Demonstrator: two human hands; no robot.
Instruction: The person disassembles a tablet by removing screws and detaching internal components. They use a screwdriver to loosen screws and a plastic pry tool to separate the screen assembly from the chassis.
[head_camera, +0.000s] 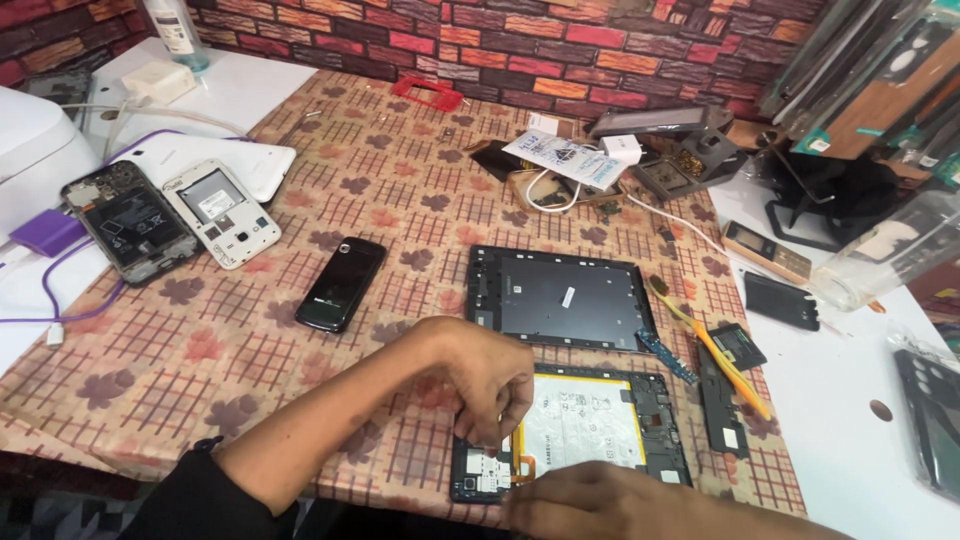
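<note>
Brick-pattern wall backs a surface (300, 330) under a checked, leaf-print cloth. At far left lie two opened phones: a dark one (130, 222) showing its battery, and a white one (220, 212) beside it, both just in front of a white tablet back (215, 160). Nearer centre, a black phone (342, 283) lies face up, apart from the rest. Left hand (478, 372) reaches in from the lower left, fingers curled downward with the tips pinched together on the lower-left corner of the opened tablet (590, 425); whether anything is gripped cannot be told. That tablet sits at the near edge, pale battery exposed. Right hand (600, 505) rests flat on the tablet's bottom edge, fingers loosely extended, holding nothing visible. Behind lies a detached dark tablet frame (558, 298). To the right, a yellow-handled tool (715, 352) lies diagonally.
</note>
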